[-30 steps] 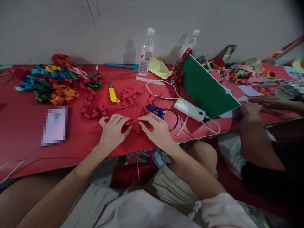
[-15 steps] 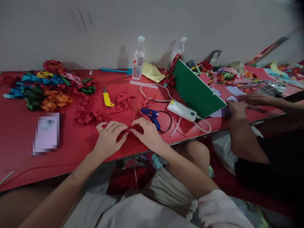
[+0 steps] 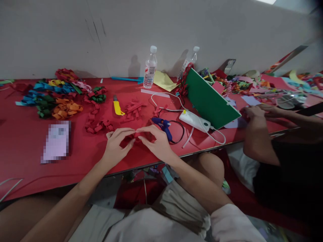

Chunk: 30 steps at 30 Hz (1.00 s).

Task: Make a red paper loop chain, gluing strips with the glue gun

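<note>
Between my fingertips is a small red paper strip (image 3: 137,134), bent and partly hidden by the fingers. My left hand (image 3: 118,143) pinches its left side, and my right hand (image 3: 156,141) pinches the right side. Just behind the hands lie loose red paper strips (image 3: 135,110) and a red paper chain (image 3: 97,126). A blue glue gun (image 3: 163,127) rests close beyond my right hand. The yellow utility knife (image 3: 117,107) lies past the left hand, beside the loose strips.
Coloured paper chains (image 3: 58,92) are heaped at the back left, above a blurred-out phone (image 3: 57,141). A water bottle (image 3: 150,69) stands near the wall. Rightward are a white power strip (image 3: 194,120), a leaning green board (image 3: 210,99) and another person's hands (image 3: 254,111).
The view has shifted slightly, so the table's things sit a little further right and lower. My fingertips have drawn closer together over the red strip, both hands still pinching it.
</note>
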Motion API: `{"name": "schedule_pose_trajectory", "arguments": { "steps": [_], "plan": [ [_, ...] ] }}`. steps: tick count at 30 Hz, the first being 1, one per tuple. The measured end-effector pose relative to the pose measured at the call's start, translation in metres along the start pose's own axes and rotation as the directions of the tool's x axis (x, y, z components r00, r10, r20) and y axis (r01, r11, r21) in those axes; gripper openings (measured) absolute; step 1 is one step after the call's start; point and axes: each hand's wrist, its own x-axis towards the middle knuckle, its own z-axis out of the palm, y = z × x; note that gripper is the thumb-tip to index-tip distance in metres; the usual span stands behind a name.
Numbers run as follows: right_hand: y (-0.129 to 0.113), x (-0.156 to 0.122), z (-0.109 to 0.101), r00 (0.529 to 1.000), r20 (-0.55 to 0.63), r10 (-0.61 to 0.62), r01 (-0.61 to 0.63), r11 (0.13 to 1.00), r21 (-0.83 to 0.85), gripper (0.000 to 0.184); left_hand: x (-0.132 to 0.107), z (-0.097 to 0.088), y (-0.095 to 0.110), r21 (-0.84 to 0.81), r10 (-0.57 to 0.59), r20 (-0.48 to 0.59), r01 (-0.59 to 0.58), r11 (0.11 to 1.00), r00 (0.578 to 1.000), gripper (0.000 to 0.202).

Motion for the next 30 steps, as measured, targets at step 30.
{"name": "schedule_pose_trajectory", "arguments": {
  "steps": [30],
  "plan": [
    [0.008, -0.010, 0.003, 0.990, 0.111, -0.085, 0.111, 0.961, -0.255, 0.021, -0.002, -0.004, -0.001, -0.204, -0.051, -0.167, 0.016, 0.979, 0.985, 0.032]
  ]
}}
